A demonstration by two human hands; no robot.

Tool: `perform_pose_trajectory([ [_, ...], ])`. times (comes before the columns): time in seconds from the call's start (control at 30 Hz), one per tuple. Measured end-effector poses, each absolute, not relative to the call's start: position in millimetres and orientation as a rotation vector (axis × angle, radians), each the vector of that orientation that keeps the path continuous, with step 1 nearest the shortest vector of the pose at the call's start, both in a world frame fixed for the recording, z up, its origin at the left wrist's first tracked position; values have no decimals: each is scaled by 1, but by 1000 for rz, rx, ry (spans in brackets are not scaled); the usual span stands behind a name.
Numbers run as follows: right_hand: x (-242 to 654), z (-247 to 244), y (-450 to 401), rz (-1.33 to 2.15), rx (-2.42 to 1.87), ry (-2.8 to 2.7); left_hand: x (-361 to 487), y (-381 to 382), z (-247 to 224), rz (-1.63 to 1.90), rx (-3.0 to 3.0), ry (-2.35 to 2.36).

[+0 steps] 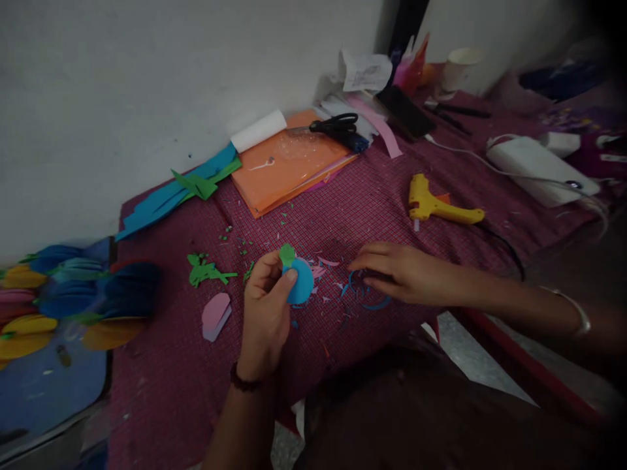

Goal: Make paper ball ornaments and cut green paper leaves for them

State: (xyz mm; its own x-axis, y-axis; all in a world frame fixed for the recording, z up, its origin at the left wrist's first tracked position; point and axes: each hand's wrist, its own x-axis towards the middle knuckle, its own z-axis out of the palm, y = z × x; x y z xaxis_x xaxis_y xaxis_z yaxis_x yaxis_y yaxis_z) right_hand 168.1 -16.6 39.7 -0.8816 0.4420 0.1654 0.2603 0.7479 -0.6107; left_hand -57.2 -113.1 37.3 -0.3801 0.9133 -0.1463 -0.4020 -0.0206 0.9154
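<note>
Pinched between the thumb and fingers of my left hand is a round blue paper disc, with a small green paper leaf at its upper edge. My right hand hovers at or rests on the cloth over thin curved blue paper trimmings; its fingers are apart and nothing shows between them. Pink paper scraps lie between the two hands. Green paper cutouts are left of my left hand, and rounded pink paper pieces lie nearer.
Orange sheets carry black-handled scissors near the wall. A yellow glue gun lies right, its cord trailing. Farther back are a phone, a white power box and a cup. Colourful paper balls sit left.
</note>
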Motion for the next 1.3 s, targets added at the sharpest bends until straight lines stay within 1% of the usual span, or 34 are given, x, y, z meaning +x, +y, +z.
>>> perform_pose_trajectory([
  [0.1,181,33,-20,737,-669,-2627,-57,-114,38,1661,602,1181],
  [0.2,187,30,-16,765,-878,-2546,-60,-111,34,1687,516,1191],
  [0.3,184,31,-14,852,-925,-2506,-62,-107,28,1658,442,1132],
  [0.4,166,34,-15,1039,-837,-2407,-60,-106,26,1613,405,1006],
  [0.53,126,43,-15,1413,-648,-2173,-56,-105,25,1601,346,880],
  [0.63,97,45,-12,1680,-516,-2008,-58,-104,24,1632,302,850],
  [0.73,81,41,-10,1833,-440,-1885,-60,-103,22,1665,267,857],
  [1.03,84,37,-7,1779,-453,-1966,-56,-103,18,1671,260,922],
  [1.2,82,35,-6,1597,-631,-1941,-53,-105,27,1664,369,997],
  [1.3,84,36,-6,1682,-581,-1938,-54,-108,32,1621,370,1077],
])
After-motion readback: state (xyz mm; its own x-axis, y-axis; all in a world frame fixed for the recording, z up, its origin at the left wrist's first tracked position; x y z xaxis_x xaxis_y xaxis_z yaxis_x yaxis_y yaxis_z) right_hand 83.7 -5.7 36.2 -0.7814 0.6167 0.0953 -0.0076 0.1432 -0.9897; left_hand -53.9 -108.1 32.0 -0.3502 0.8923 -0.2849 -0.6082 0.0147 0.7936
